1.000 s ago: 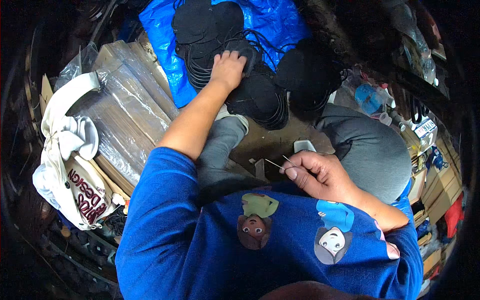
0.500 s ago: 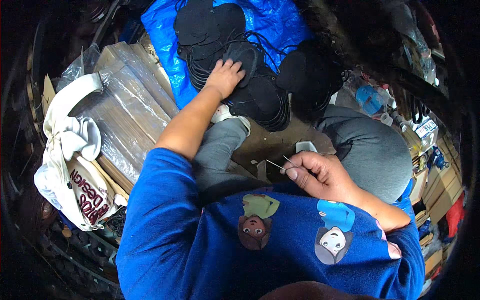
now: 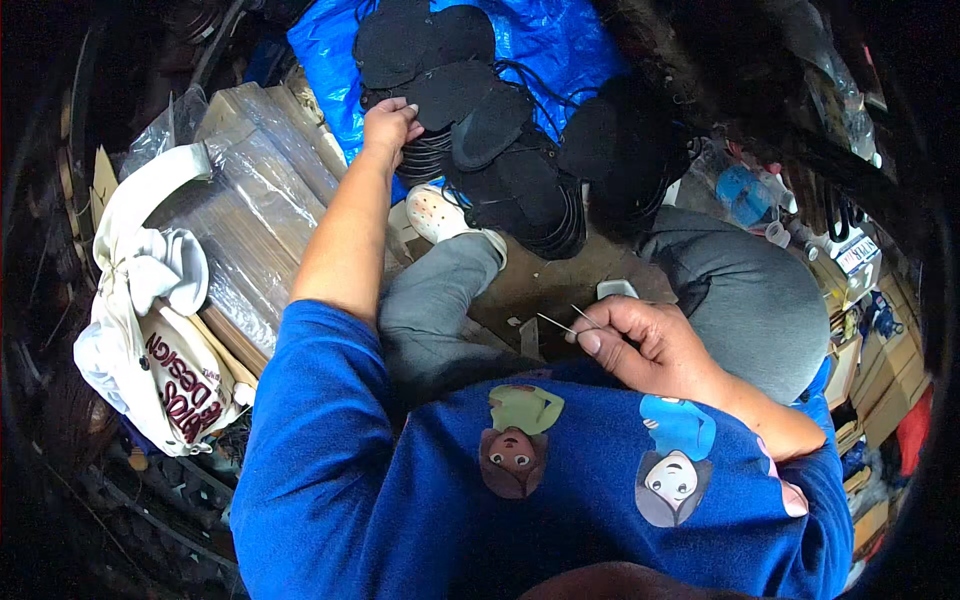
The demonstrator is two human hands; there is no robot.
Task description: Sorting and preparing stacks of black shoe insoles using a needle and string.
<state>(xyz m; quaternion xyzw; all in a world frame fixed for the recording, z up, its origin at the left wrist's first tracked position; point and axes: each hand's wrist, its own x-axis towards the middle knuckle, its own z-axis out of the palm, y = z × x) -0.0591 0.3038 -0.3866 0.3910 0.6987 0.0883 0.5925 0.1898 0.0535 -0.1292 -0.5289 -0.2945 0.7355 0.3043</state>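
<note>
Pick step: left hand [image 3: 388,122] is stretched out, fingers curled onto the stack of flat black oval pads with cords [image 3: 470,130] lying on the blue plastic sheet [image 3: 545,40]. Right hand [image 3: 645,345] is closed, pinching a thin metal needle [image 3: 560,325] near the lap. Next move probably calls for peeling one pad off cleanly and bringing it to the needle.

a large flat package wrapped in clear plastic [image 3: 240,215] lies at the left, tan cardboard showing through the film, its upper corner near the blue sheet. just left of it and partly over its edge slumps a white cloth bag [image 3: 150,330] with dark red printed lettering on its side. at the far right edge stand a small white box with a dark label [image 3: 850,262] and, below it, stacked brown cardboard boxes [image 3: 880,395], too small to tell more.
</note>
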